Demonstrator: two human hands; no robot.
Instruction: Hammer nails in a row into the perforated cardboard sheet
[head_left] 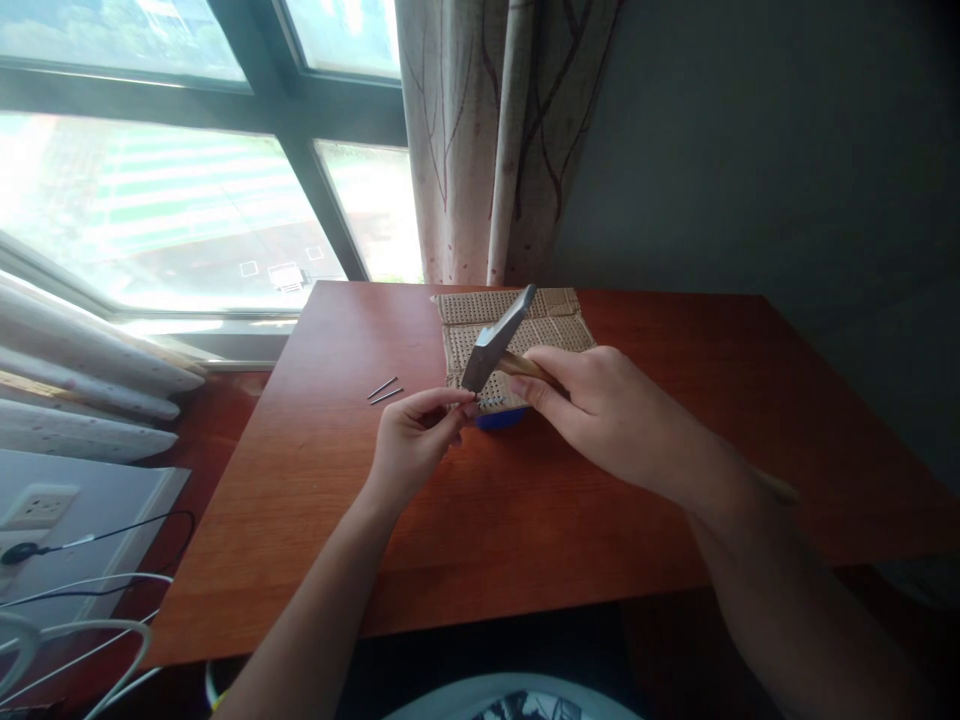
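Note:
My right hand (592, 405) is wrapped round the wooden handle of a hammer, close under its metal head (496, 340); the handle's end sticks out past my wrist. The head hangs tilted just above the near edge of a perforated cardboard piece (551, 318) lying on the red-brown table (480, 520). A blue object (501, 419) shows under the cardboard's near edge. My left hand (412, 440) is pinched at that edge, right under the hammer head, on a small thing I cannot make out. Two loose nails (385, 391) lie on the table to the left.
A window and patterned curtain (495, 140) stand behind the table, a grey wall to the right. At the left are white rolled items (82, 370), a wall socket (37, 505) and loose cables (90, 590). The table's near edge runs just before my forearms.

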